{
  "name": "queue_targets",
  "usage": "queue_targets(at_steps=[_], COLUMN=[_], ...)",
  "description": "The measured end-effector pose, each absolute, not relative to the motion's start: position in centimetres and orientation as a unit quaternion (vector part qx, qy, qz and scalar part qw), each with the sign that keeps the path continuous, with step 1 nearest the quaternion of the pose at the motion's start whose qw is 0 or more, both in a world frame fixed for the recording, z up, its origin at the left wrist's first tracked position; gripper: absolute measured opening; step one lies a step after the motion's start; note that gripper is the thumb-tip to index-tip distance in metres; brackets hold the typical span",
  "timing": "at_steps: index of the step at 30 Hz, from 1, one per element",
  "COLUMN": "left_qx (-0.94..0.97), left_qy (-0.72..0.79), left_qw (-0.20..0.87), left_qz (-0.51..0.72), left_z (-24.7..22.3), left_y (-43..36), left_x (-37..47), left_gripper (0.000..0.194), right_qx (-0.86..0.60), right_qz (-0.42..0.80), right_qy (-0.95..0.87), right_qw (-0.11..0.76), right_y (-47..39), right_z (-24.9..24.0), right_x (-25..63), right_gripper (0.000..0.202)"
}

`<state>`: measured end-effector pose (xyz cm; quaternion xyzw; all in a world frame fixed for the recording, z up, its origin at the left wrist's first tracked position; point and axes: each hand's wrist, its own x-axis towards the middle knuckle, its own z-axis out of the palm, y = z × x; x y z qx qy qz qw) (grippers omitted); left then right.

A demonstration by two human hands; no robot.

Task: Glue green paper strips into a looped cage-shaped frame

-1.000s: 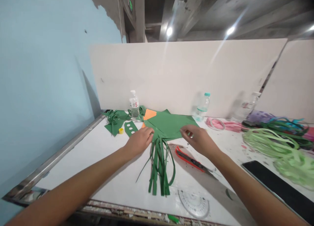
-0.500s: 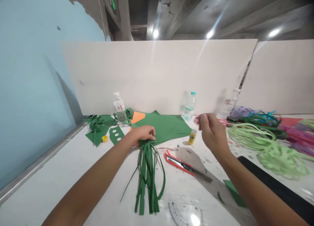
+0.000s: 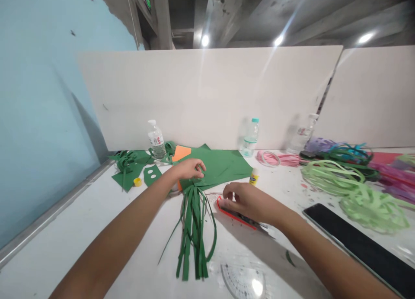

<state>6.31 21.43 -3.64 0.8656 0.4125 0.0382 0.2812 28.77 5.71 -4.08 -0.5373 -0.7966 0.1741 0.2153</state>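
Note:
My left hand is over the green paper sheets, fingers loosely curled and apart, nothing seen between them. Just below it, a bundle of green paper strips hangs down across the white table. My right hand is above a red utility knife, its fingers bent over the handle's far end and partly hiding it; whether they grip it cannot be made out. A yellow glue stick stands behind my right hand. Orange paper lies at the left of the sheets.
A black phone lies at the right, near light green strips. A protractor is at the front. Bottles stand by the white partition. Pink tape and a yellow cap lie on the table.
My right hand has moved left and down from beside the glue stick to the utility knife. My left hand has lifted slightly and its fingers have loosened.

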Motion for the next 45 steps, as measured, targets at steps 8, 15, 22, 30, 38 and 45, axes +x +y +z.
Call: queue_targets(at_steps=[8, 15, 22, 30, 38, 45], left_qx=[0.885, 0.898, 0.941, 0.950, 0.935, 0.960], left_qy=[0.347, 0.306, 0.234, 0.273, 0.320, 0.244], left_qw=[0.298, 0.310, 0.237, 0.107, 0.055, 0.058], left_qz=[0.090, 0.067, 0.065, 0.106, 0.141, 0.121], left_z=[0.4, -0.8, -3.8, -6.3, -7.1, -8.0], left_y=[16.2, 6.2, 3.0, 4.3, 3.5, 3.4], left_x=[7.6, 7.2, 6.9, 6.9, 7.7, 8.0], left_gripper=[0.035, 0.019, 0.011, 0.025, 0.024, 0.018], right_qx=[-0.590, -0.600, -0.622, -0.572, -0.479, -0.407], right_qz=[0.212, 0.225, 0.282, 0.418, 0.565, 0.669], right_qy=[-0.775, -0.763, -0.669, -0.517, -0.425, -0.404], right_qw=[0.080, 0.082, 0.295, 0.480, 0.519, 0.473], right_y=[5.6, 5.4, 5.7, 6.5, 6.8, 5.9], right_z=[-4.9, -4.5, -2.5, -2.1, -2.8, -3.2], right_x=[29.4, 28.8, 30.2, 31.5, 30.4, 28.7], right_gripper=[0.026, 0.020, 0.015, 0.034, 0.039, 0.047])
